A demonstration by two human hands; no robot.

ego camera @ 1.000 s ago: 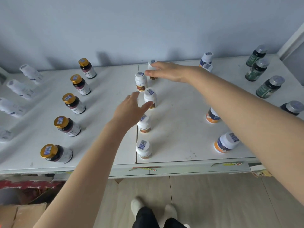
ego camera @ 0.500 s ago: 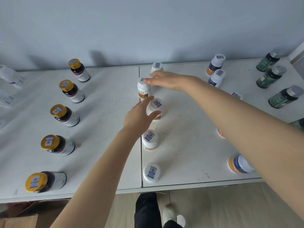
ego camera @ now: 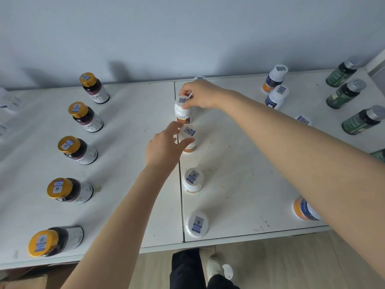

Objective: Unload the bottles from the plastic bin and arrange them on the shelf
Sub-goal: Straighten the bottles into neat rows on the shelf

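A person's right hand (ego camera: 198,94) pinches the cap of a white bottle (ego camera: 183,113) from above with curled fingertips. The left hand (ego camera: 164,147) curls thumb and fingers round the neighbouring bottle (ego camera: 189,141), which stands just in front of it. Both bottles stand upright in a file of white bottles beside the centre seam of the white shelf (ego camera: 135,184). Two more white bottles (ego camera: 193,180) continue the file toward the front edge, and the cap of another (ego camera: 199,77) peeks out behind the right hand near the rear edge. Five dark bottles with gold caps (ego camera: 77,150) stand in a row on the left half, from the rear edge to the front left corner. Blurred white bottles (ego camera: 8,101) sit at the far left edge. On the right half, white bottles with blue and orange labels (ego camera: 275,80) form another file, with the one nearest the front edge partly hidden by the right forearm. Three green bottles with silver caps (ego camera: 345,93) line the right edge. Below the front edge, dark trousers (ego camera: 187,268) and a white shoe (ego camera: 214,265) show on a pale wood floor (ego camera: 281,263).
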